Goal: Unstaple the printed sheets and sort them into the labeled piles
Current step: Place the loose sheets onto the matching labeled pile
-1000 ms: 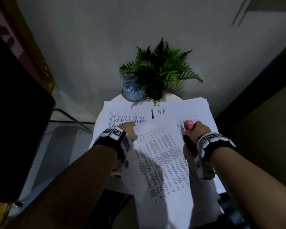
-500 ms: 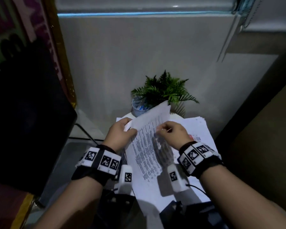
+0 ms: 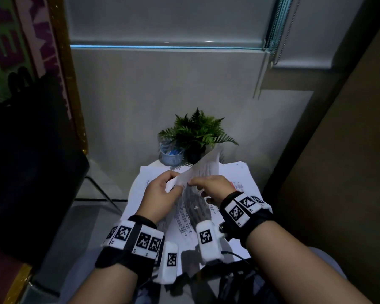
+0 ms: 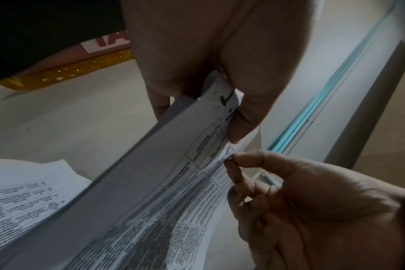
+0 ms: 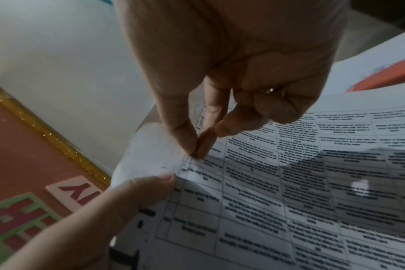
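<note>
A set of printed sheets (image 3: 205, 170) with tables of text is held up above the small white table (image 3: 156, 163). My left hand (image 3: 173, 186) grips its top corner, thumb on the front (image 5: 150, 186) and fingers behind (image 4: 160, 106). My right hand (image 3: 192, 183) pinches the paper just beside that thumb with thumb and forefinger (image 5: 197, 151), seen also in the left wrist view (image 4: 229, 160). Whether a staple sits between those fingertips I cannot make out. A handwritten mark shows on the gripped corner (image 4: 227, 98).
Paper piles lie on the table, one at the left (image 3: 144, 179) and one at the right (image 3: 239, 172), with a red tool (image 3: 231, 183) on the right pile. A fern in a pot (image 3: 195, 132) and a mesh pen cup (image 3: 170, 153) stand at the back. A dark chair (image 3: 31, 161) is left.
The sheets came up off the table into both hands. My right hand let go of the red tool, which now lies on the right pile, and pinches the corner.
</note>
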### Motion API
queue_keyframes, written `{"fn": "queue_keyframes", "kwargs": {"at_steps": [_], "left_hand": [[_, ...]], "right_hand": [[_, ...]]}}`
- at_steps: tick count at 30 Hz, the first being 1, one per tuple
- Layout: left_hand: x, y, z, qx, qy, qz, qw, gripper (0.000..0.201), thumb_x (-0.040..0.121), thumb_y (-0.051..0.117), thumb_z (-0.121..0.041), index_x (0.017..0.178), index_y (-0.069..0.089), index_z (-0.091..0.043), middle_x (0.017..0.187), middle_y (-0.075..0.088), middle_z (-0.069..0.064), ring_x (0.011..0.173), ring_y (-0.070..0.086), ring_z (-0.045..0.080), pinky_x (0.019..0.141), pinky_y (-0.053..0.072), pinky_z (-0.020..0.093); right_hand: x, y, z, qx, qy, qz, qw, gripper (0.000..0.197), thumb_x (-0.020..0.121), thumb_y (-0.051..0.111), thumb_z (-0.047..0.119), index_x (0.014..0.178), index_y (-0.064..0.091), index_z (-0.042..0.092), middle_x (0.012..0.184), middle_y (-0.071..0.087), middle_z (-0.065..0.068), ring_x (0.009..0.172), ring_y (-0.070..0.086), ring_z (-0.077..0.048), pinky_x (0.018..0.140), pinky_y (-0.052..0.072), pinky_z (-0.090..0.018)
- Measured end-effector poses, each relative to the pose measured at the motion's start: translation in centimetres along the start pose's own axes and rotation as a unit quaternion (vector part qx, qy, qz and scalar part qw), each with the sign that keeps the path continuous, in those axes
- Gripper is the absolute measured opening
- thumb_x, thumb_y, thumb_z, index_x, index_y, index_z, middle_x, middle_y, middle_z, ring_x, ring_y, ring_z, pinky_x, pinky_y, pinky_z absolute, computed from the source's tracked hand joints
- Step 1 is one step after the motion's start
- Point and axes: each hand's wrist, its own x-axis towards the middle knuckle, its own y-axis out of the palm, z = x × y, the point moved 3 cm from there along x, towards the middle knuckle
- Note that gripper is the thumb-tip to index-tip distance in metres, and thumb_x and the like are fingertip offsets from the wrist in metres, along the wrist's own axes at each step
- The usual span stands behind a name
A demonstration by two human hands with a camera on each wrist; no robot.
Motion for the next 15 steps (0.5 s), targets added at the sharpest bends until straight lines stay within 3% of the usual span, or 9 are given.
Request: {"fn": "queue_keyframes", "kwargs": {"at_steps": [4,8,11,13,15], "left_hand": [[-0.2,0.3,-0.5,0.014,0.015,0.019,1.000,0.016,0.087,0.059,-0.005,0.085,0.064,-0.021,0.078,0.066,-0.009,0.074,0.059,0.006,0.071,0.046,0.026],[0.0,0.7,-0.9,0.026,0.020,0.019,0.999,0.012,0.086,0.061,-0.007,0.087,0.064,-0.018,0.082,0.067,-0.008,0.077,0.061,0.006,0.074,0.047,0.026],[0.3,1.0,-0.9,0.045,0.023,-0.003,0.999,0.003,0.086,0.064,-0.015,0.088,0.064,-0.014,0.083,0.067,-0.004,0.077,0.061,0.009,0.070,0.047,0.024],[0.6,1.2,-0.8,0.080,0.021,-0.036,0.996,0.009,0.087,0.065,-0.021,0.089,0.063,-0.012,0.081,0.064,-0.003,0.073,0.057,0.007,0.062,0.040,0.016],[0.8,1.4,-0.6,0.103,0.015,-0.055,0.993,0.013,0.087,0.064,-0.023,0.092,0.062,-0.011,0.082,0.064,-0.003,0.075,0.057,0.010,0.061,0.037,0.018]], "right_hand": [[-0.1,-0.1,-0.3,-0.003,0.015,0.012,1.000,0.014,0.079,0.069,0.021,0.075,0.060,0.011,0.067,0.051,-0.002,0.055,0.044,-0.015,0.051,0.032,-0.026],[-0.3,0.3,-0.3,0.013,0.003,0.039,0.999,0.021,0.088,0.056,0.017,0.068,0.052,0.012,0.062,0.047,-0.003,0.050,0.038,-0.016,0.049,0.028,-0.025],[-0.2,0.7,-0.3,0.016,-0.030,0.033,0.999,0.029,0.091,0.051,0.017,0.063,0.049,0.011,0.061,0.046,-0.004,0.048,0.039,-0.017,0.047,0.030,-0.024],[0.0,1.0,-0.5,0.020,-0.058,0.013,0.998,0.032,0.091,0.051,0.015,0.059,0.048,0.012,0.059,0.046,-0.006,0.047,0.039,-0.018,0.047,0.031,-0.026],[0.2,1.2,-0.8,0.011,-0.077,-0.010,0.997,0.029,0.089,0.052,0.017,0.061,0.049,0.014,0.062,0.050,-0.008,0.048,0.041,-0.019,0.050,0.034,-0.027]]}}
